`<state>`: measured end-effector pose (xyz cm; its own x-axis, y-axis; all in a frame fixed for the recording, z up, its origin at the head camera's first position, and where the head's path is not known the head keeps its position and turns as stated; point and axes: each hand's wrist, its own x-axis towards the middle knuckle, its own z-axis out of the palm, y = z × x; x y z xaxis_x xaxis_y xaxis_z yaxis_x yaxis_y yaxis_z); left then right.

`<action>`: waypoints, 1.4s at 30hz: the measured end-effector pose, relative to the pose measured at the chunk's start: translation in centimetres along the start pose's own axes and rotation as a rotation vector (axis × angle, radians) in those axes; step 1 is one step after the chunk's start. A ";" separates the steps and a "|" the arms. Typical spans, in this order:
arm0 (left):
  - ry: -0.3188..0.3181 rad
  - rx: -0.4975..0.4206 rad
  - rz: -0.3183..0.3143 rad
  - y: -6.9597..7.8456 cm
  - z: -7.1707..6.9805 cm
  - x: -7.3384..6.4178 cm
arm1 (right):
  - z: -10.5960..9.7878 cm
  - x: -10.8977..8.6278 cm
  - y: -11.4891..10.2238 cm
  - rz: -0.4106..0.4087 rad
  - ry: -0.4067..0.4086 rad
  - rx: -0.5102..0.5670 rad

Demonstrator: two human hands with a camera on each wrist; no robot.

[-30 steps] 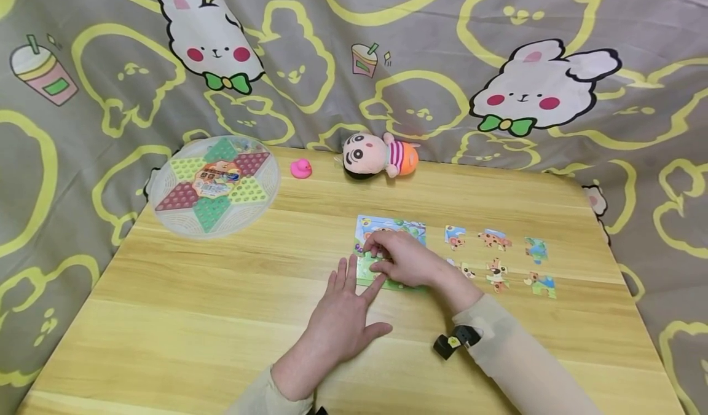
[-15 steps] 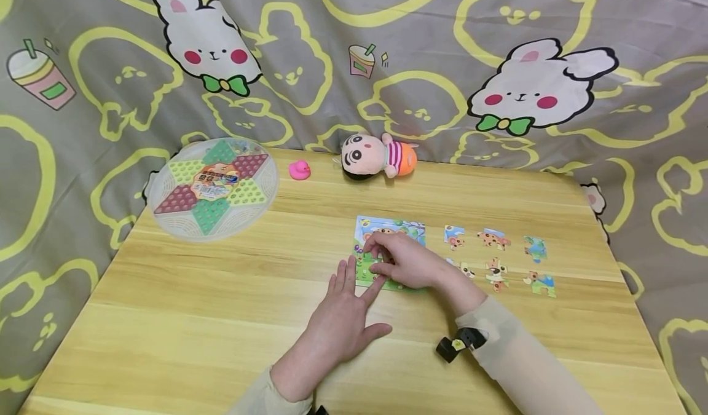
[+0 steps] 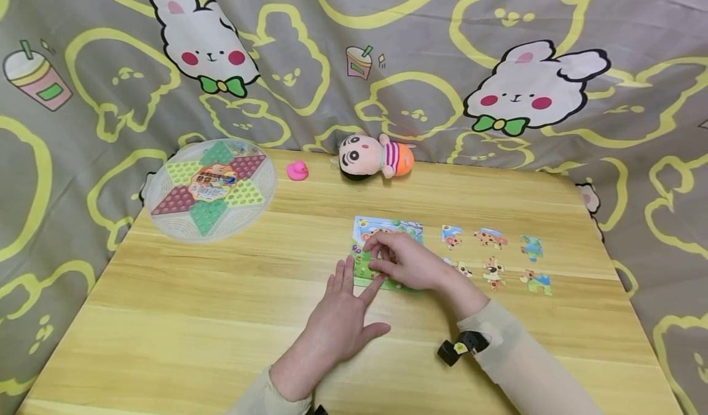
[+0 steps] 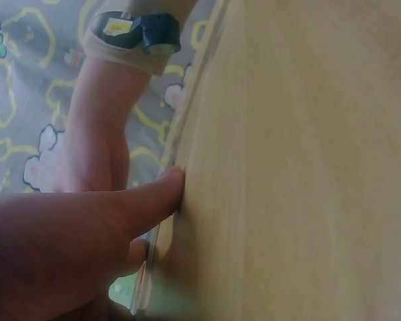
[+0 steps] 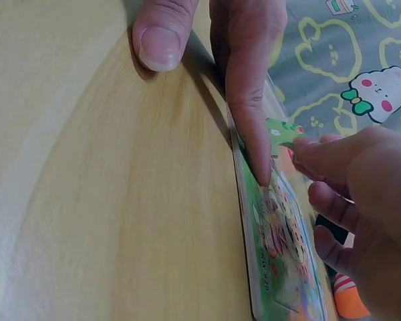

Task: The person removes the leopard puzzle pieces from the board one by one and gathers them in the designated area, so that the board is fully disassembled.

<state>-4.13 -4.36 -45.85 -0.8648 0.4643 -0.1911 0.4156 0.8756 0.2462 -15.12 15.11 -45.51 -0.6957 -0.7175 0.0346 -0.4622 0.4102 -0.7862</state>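
Note:
A colourful jigsaw board (image 3: 410, 223) lies on the table, partly covered by the right hand. My right hand (image 3: 406, 261) is over its left half, pinching a green puzzle piece (image 5: 285, 142) between thumb and fingers at the board's surface. My left hand (image 3: 340, 320) rests palm down with fingers spread, the fingertips at the board's lower-left edge. In the right wrist view, the left index fingertip (image 5: 259, 160) presses on the board. Loose jigsaw pieces (image 3: 492, 238) lie in two rows right of the board, one partly hidden by the right wrist.
A Chinese checkers board (image 3: 264, 205) is at the back left of the wooden table (image 3: 193, 316). Beside it sits a pink rubber duck (image 3: 297, 170). A plush doll (image 3: 362, 155) lies at the back, near the patterned curtain (image 3: 310, 52).
Both hands stay nearly in place. The pale area at the board's lower left, by the right fingers, now looks darker green. The view has shifted slightly.

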 end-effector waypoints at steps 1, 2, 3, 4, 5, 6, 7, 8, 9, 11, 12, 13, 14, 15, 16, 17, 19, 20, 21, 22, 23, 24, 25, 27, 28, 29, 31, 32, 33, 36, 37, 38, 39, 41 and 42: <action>0.000 0.003 0.000 0.0 0.0 0.0 | 0.0 0.0 0.0 -0.002 0.007 0.007; 0.001 0.004 0.001 0.0 0.0 0.0 | 0.0 -0.1 0.0 -0.005 0.016 0.017; 0.002 0.005 0.002 0.0 0.1 0.0 | -0.1 -0.1 0.0 -0.008 0.026 0.026; 0.005 0.006 0.003 0.0 0.1 0.1 | -0.1 -0.2 0.0 -0.015 0.038 0.034; 0.007 0.007 0.005 0.0 0.1 0.1 | -0.2 -0.2 0.0 -0.022 0.051 0.042; 0.010 0.008 0.007 0.0 0.1 0.1 | -0.2 -0.3 0.0 -0.029 0.063 0.050; 0.014 0.010 0.009 0.0 0.1 0.1 | -0.3 -0.3 0.0 -0.037 0.076 0.060; 0.016 0.011 0.010 0.0 0.1 0.1 | -0.4 -0.4 0.0 -0.045 0.087 0.070; 0.016 0.011 0.010 0.0 0.1 0.1 | -0.5 -0.5 0.1 -0.053 0.098 0.076; 0.014 0.010 0.009 0.0 0.1 0.2 | -0.8 -0.7 0.0 -0.066 0.113 0.090; 0.011 0.009 0.008 0.0 0.1 0.2 | -0.9 -0.8 0.0 -0.066 0.118 0.096; 0.008 0.005 0.006 0.0 0.1 0.2 | -1.1 -0.9 -0.1 -0.063 0.122 0.103; 0.005 0.003 0.005 0.0 0.0 0.2 | -1.3 -1.1 -0.1 -0.057 0.125 0.105; 0.001 0.001 0.003 0.0 0.0 0.2 | -1.5 -1.3 -0.2 -0.048 0.129 0.104; -0.001 -0.001 0.001 0.0 0.0 0.2 | -1.7 -1.5 -0.3 -0.035 0.130 0.104; -0.003 -0.003 0.000 0.0 0.0 0.2 | -1.9 -1.7 -0.3 -0.021 0.133 0.104; -0.006 -0.004 -0.004 0.0 0.0 0.2 | -2.3 -2.3 -0.2 0.005 0.139 0.101; -0.007 -0.005 -0.006 0.0 0.0 0.2 | -2.5 -2.5 -0.2 0.012 0.142 0.096; -0.007 -0.006 -0.009 0.0 0.0 0.2 | -2.8 -2.8 -0.1 0.017 0.146 0.096; -0.008 -0.010 -0.012 0.0 0.0 0.2 | -3.0 -3.2 -0.1 0.022 0.150 0.097; -0.010 -0.012 -0.015 0.0 0.0 0.2 | -3.2 -3.6 0.0 0.021 0.155 0.099; -0.011 -0.014 -0.018 0.0 0.0 0.2 | -3.5 -4.0 0.1 0.019 0.161 0.099; -0.012 -0.015 -0.021 0.0 0.0 0.2 | -3.8 -4.4 0.1 0.015 0.169 0.097; -0.015 -0.015 -0.025 0.1 0.0 0.2 | -4.3 -5.4 0.4 0.009 0.185 0.085; -0.016 -0.015 -0.026 0.1 0.0 0.2 | -4.5 -6.0 0.6 0.011 0.194 0.076; -0.018 -0.013 -0.027 0.1 0.0 0.2 | -4.8 -6.6 0.8 0.015 0.202 0.068; -0.021 -0.014 -0.029 0.1 0.0 0.2 | -5.2 -7.7 1.2 0.030 0.215 0.049; -0.024 -0.017 -0.030 0.2 0.0 0.2 | -5.3 -8.2 1.4 0.041 0.218 0.041; -0.026 -0.019 -0.032 0.2 -0.1 0.1 | -5.4 -8.7 1.6 0.051 0.221 0.035; -0.032 -0.026 -0.038 0.2 -0.2 0.1 | -5.6 -10.2 2.2 0.086 0.223 0.019; -0.034 -0.028 -0.039 0.2 -0.2 0.1 | -5.6 -10.7 2.3 0.098 0.221 0.014; -0.034 -0.029 -0.040 0.2 -0.2 0.1 | -5.6 -11.1 2.5 0.110 0.219 0.010; -0.034 -0.028 -0.041 0.2 -0.2 0.1 | -5.6 -11.6 2.6 0.125 0.214 0.009; -0.034 -0.033 -0.042 0.2 -0.2 0.1 | -5.5 -12.5 2.9 0.158 0.198 0.013; -0.033 -0.036 -0.043 0.2 -0.2 0.1 | -5.4 -12.9 3.0 0.172 0.190 0.017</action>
<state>-4.20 -4.13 -45.61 -0.8714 0.4314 -0.2334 0.3676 0.8895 0.2715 -10.51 28.64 -44.98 -0.8551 -0.5184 0.0132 -0.3196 0.5067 -0.8007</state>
